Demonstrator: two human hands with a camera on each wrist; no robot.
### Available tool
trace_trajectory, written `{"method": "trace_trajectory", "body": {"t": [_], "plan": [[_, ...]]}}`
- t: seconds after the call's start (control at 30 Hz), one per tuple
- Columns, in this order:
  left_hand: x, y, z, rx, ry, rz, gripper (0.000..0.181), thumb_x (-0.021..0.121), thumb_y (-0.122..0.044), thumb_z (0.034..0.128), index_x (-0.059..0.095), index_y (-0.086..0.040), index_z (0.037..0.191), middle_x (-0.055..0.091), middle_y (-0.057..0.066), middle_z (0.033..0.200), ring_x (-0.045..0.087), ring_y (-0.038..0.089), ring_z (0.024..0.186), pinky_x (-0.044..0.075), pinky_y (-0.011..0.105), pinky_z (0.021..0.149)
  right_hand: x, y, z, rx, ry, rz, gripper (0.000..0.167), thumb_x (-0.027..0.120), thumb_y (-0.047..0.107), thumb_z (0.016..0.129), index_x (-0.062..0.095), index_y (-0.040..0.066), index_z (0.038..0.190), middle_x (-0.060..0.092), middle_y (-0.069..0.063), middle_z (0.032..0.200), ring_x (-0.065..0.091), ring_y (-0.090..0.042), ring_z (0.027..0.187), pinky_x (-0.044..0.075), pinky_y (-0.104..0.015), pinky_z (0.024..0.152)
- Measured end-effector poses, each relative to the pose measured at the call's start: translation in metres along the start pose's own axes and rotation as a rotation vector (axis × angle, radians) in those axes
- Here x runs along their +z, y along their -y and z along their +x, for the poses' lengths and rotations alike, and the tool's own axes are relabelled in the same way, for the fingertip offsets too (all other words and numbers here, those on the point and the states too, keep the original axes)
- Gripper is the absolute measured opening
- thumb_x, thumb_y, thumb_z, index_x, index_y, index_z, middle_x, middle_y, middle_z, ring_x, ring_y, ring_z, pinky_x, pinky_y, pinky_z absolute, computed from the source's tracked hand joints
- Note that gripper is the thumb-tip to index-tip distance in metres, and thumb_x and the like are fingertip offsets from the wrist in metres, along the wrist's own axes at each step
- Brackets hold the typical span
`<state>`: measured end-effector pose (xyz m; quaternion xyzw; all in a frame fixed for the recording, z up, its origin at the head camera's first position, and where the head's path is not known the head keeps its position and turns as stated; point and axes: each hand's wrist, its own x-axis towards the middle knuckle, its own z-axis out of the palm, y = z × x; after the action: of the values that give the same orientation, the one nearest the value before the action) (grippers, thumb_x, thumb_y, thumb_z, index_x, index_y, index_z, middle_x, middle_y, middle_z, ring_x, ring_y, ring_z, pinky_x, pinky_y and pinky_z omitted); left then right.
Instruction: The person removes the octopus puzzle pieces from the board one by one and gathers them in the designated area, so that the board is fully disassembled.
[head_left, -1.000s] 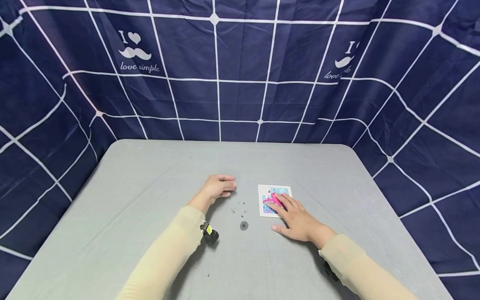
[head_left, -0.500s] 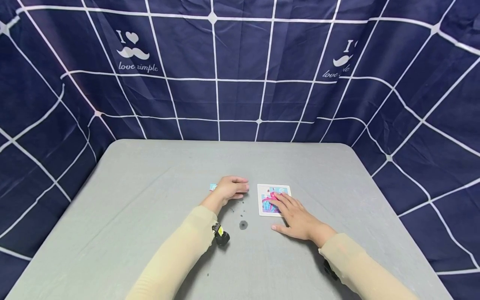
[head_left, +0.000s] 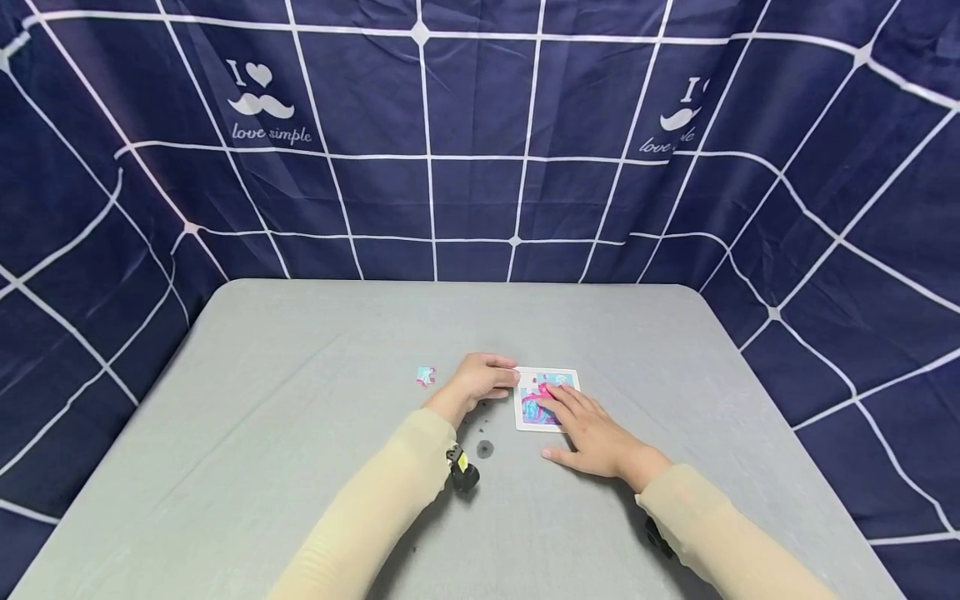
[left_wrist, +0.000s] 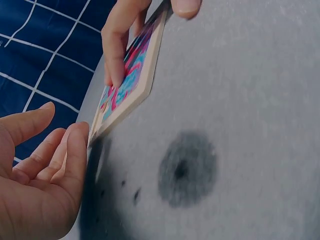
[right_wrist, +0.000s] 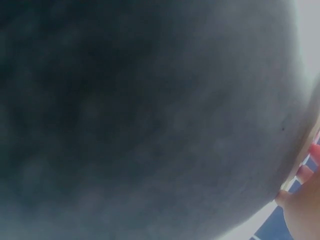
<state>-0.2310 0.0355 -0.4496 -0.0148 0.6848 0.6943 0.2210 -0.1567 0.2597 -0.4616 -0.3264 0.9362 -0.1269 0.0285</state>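
A small jigsaw puzzle in a white frame (head_left: 519,422), with a pink and blue picture, lies flat on the table. My right hand (head_left: 600,439) rests on its right part, fingers spread over the picture and hiding some of it. At the frame's upper left edge is my left hand (head_left: 478,379), fingers loosely bent. In the left wrist view the left hand (left_wrist: 45,175) has its thumb apart from its fingers, nothing between them, and the fingertips are by the frame's edge. A loose puzzle piece (head_left: 426,376) lies left of that hand. The right wrist view catches little of the right hand (right_wrist: 305,215).
The grey table (head_left: 300,417) carries a round dark spot (head_left: 485,449) and several small specks in front of the left hand. Behind and on both sides hangs a navy curtain (head_left: 480,200) with white grid lines.
My left hand has slid right to the frame's left edge, uncovering the loose puzzle piece behind it. The right hand stays on the puzzle.
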Motion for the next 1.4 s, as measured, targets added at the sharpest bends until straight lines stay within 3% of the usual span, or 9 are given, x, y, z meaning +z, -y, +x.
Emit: {"method": "trace_trajectory", "body": {"t": [0.57,1.03,1.4], "plan": [[0.019,0.003,0.005,-0.002,0.021,-0.002,0.034,0.066,-0.001,0.0882,0.06,0.008,0.121,0.068,0.017,0.099,0.067,0.026,0.093,0.057,0.029,0.076,-0.001,0.002,-0.001,0.025,-0.005,-0.018,0.076,0.064,0.051,0.086,0.038,0.009,0.144,0.031,-0.021,0.143,0.031,-0.04,0.131,0.028,-0.058,0.107],[0.023,0.0,0.007,-0.026,0.012,-0.01,0.033,0.066,-0.001,0.0877,0.06,0.01,0.119,0.069,0.017,0.098,0.067,0.022,0.09,0.057,0.026,0.075,0.0,0.0,-0.003,0.002,-0.039,-0.052,0.075,0.064,0.051,0.087,0.04,0.009,0.144,0.034,-0.021,0.142,0.031,-0.041,0.132,0.028,-0.057,0.107],[0.027,-0.002,0.004,0.014,-0.02,0.042,0.031,0.067,0.001,0.0861,0.062,0.009,0.115,0.069,0.017,0.094,0.067,0.022,0.081,0.057,0.027,0.071,0.004,-0.001,-0.007,-0.017,-0.065,-0.088,0.072,0.061,0.05,0.089,0.038,0.011,0.146,0.034,-0.021,0.143,0.029,-0.043,0.133,0.028,-0.058,0.106]]}}
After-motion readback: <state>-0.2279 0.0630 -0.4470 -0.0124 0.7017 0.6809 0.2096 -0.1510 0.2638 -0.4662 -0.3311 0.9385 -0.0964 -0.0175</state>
